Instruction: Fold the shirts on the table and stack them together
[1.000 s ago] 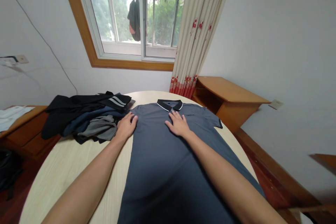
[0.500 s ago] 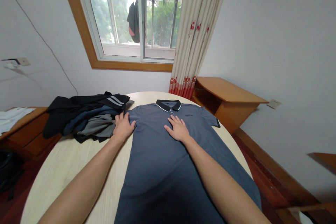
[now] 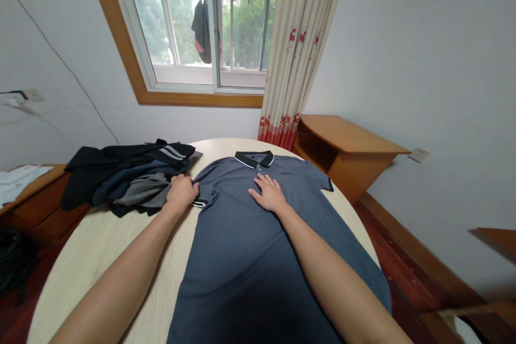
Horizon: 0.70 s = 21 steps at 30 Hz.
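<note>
A dark grey polo shirt (image 3: pixel 237 242) lies face up and spread out, its black, white-edged collar (image 3: pixel 255 159) at the far side. My left hand (image 3: pixel 182 191) has its fingers closed on the edge of the left-hand sleeve (image 3: pixel 205 193), which shows folds and a white-striped cuff. Flat on the chest, just below the buttons, rests my right hand (image 3: pixel 269 194) with its fingers apart. A heap of dark and grey clothes (image 3: pixel 124 164) sits right beside my left hand.
Under the shirt is a round pale wooden table (image 3: pixel 100 258). A brown wooden desk (image 3: pixel 355 140) stands beyond it at the right, near a floral curtain (image 3: pixel 300 43) and a window. At the left, white papers (image 3: pixel 22 183) lie on a wooden cabinet.
My left hand has closed on the sleeve and drawn it a little left, bringing the cuff into sight and wrinkling the cloth. My right hand stays on the chest.
</note>
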{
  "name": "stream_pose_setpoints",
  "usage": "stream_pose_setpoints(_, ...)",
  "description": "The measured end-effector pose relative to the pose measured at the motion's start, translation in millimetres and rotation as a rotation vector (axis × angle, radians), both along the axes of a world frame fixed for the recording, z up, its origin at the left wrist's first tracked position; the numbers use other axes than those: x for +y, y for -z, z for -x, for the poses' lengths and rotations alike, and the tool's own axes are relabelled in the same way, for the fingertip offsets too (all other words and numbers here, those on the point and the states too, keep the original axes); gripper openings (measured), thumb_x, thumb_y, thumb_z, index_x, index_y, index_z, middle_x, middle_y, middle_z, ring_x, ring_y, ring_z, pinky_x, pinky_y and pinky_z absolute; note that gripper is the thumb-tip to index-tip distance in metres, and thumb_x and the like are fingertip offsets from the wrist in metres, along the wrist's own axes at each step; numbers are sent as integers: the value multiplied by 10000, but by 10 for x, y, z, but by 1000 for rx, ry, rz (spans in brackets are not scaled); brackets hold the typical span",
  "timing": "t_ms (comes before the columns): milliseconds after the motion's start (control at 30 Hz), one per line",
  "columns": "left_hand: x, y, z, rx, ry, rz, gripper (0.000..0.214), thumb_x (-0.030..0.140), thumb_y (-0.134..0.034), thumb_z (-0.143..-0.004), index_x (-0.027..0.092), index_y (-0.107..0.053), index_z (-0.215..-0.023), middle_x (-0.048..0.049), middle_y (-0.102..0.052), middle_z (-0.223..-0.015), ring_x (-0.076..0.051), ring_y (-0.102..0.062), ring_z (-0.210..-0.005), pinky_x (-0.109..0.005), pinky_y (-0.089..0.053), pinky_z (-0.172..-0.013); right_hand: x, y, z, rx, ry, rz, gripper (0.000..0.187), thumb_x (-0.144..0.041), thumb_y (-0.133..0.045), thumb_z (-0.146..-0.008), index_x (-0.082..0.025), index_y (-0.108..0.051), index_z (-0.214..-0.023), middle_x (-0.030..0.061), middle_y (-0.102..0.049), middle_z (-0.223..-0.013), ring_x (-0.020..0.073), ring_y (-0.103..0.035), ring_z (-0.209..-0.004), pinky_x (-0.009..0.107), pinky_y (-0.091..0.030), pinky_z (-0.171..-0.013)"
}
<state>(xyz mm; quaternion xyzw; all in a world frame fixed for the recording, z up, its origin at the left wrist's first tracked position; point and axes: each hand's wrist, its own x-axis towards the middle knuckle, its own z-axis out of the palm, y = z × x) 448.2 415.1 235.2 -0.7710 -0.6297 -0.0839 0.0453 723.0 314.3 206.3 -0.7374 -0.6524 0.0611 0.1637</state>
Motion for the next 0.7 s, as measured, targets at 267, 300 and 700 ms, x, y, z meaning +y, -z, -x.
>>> stream_pose_setpoints(267,144,-176,29,-363,20,77,245,435,-583,-862,210,-675,-893,-67,-727,-867,-256,-679,-842,-315,-504,-750,2,-2,0,11,4,-33,601,-550,-462,-960,-200,-516,-1446,76,-373,-1592,297,-285,-1481,508,-178,-1206)
stream_pose_setpoints(300,198,-226,21,-407,26,78,208,401,-612,-845,206,-674,-884,-60,-730,-877,-241,-682,-844,-300,-503,-755,3,0,0,13,3,-35,599,-548,-464,-959,-201,-517,-1444,76,-376,-1591,297,-286,-1480,507,-178,-1205)
stream_pose_setpoints(700,455,-954,-842,-654,275,213,432,306,-580,-933,138,-533,-1329,-101,-736,-1020,-178,-720,-774,-285,-570,-713,20,5,-3,37,-15,-40,588,-527,-475,-959,-188,-525,-1437,92,-382,-1587,312,-276,-1481,522,-179,-1198)
